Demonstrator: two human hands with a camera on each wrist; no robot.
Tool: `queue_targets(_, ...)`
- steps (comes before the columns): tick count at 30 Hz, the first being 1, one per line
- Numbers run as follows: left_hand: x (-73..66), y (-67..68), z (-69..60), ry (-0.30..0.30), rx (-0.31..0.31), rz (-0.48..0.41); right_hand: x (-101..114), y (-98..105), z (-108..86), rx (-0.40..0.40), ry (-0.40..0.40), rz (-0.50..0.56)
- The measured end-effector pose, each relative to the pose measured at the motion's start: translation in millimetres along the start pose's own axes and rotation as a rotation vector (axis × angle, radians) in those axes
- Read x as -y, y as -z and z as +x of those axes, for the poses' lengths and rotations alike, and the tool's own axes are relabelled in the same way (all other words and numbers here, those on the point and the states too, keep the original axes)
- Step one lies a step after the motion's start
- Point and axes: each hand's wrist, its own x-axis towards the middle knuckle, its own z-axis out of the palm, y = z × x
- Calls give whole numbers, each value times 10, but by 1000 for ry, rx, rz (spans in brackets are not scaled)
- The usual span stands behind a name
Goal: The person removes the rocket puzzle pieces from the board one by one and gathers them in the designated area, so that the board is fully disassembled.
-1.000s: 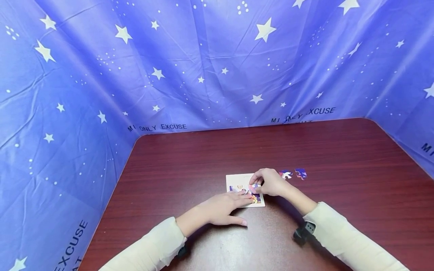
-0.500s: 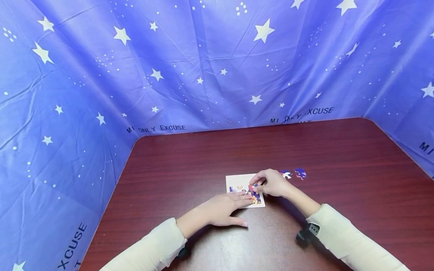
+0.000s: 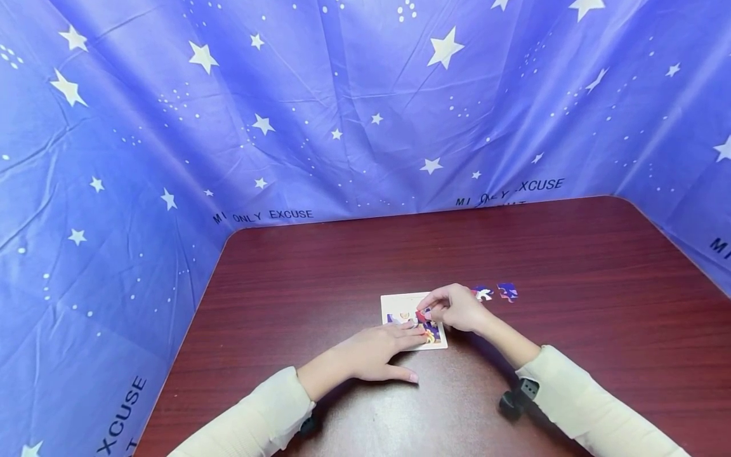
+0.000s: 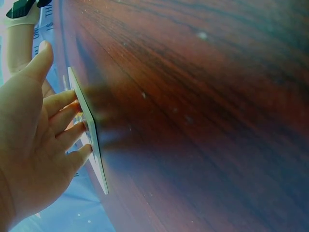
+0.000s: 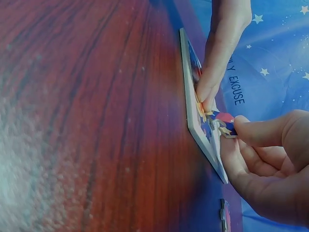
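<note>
A white-bordered puzzle board (image 3: 400, 301) with a colourful picture partly filled in lies flat on the table. Across its near part rests my left hand (image 3: 374, 352), fingers extended and tips touching the board, thumb spread apart. In the left wrist view those fingertips meet the board's face beside its pale edge (image 4: 91, 121). My right hand (image 3: 459, 309) is over the board's right side and pinches a puzzle piece (image 5: 227, 123) between thumb and fingers. That piece, blue and red, stands tilted against the board in the right wrist view. The fingers hide part of the picture.
Two loose puzzle pieces lie just beyond the right hand: a white and red one (image 3: 484, 294) and a purple one (image 3: 507, 291). Behind the dark red wooden table (image 3: 320, 260) hangs a blue star-patterned curtain (image 3: 342, 95).
The piece in my right hand has turned and shifted slightly to the left over the board. My left hand has stayed in place.
</note>
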Motion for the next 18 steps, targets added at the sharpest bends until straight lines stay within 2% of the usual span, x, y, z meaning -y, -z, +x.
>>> queue_targets(10, 3, -4, -1, -3, -9, 0, 2, 16, 12, -95, -82, 16)
queue_targets(18, 4, -1, 4, 7, 7, -17, -55, 85, -21, -105, -113, 151)
